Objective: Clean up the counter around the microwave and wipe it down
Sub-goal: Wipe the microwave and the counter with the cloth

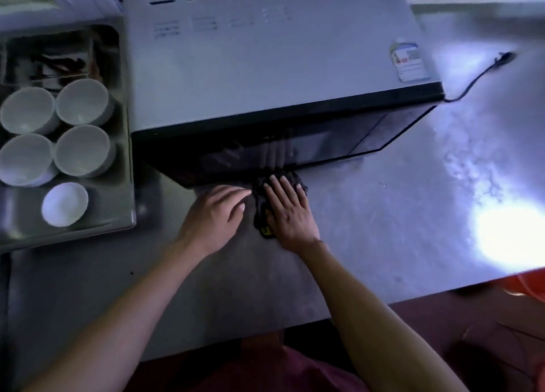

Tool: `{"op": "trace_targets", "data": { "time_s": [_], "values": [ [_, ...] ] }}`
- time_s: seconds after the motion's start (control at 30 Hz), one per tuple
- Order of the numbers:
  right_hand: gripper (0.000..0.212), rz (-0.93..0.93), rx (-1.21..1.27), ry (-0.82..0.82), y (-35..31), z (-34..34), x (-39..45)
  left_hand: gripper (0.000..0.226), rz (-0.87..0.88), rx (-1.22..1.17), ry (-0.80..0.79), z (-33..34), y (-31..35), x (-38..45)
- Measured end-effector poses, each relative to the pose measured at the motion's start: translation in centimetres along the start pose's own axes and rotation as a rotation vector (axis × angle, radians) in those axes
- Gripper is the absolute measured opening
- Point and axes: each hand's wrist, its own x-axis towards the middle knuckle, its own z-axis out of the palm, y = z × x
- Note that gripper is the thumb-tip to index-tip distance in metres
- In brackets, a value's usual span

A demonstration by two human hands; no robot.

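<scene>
Right hand (290,214) lies flat, fingers spread, pressing a crumpled dark cloth with a yellow tag (265,211) onto the grey metal desk (383,214). Just beyond the fingertips sits the grey microwave with its black glass door (265,67). Left hand (213,211) rests open and empty just left of the cloth, its fingertips almost touching it. Far to the left of that hand, white bowls (82,102) stand in a steel tray (126,167). The strip in front of the microwave looks clear already; wiping seems underway, and the stretch to the right, black power cord (477,78) included, likely remains.
</scene>
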Motion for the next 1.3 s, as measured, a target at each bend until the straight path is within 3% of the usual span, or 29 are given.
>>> {"op": "trace_targets", "data": {
  "time_s": [0.33,0.5,0.7,0.97,1.13,1.3],
  "values": [
    [0.063,0.154,-0.010,0.030,18.0,-4.8,-4.1,0.035,-0.016,-0.024,-0.124,6.9,11.6,7.8],
    [0.065,0.233,-0.030,0.023,22.3,-6.2,-4.8,0.036,0.016,-0.005,-0.182,8.0,13.6,8.2],
    [0.066,0.330,0.002,0.021,17.4,-4.7,-4.6,0.037,0.015,0.003,-0.191,7.4,12.7,6.9],
    [0.072,-0.080,-0.028,-0.184,1.9,-1.0,-2.8,0.039,-0.094,-0.023,-0.065,3.3,9.2,1.6],
    [0.064,-0.104,-0.027,-0.206,3.1,-1.7,-2.5,0.042,-0.143,0.014,-0.078,2.2,8.7,0.5],
    [0.069,0.070,0.023,-0.115,8.3,-3.1,-4.3,0.042,-0.080,0.012,-0.106,2.9,11.7,2.7]
  ]
}}
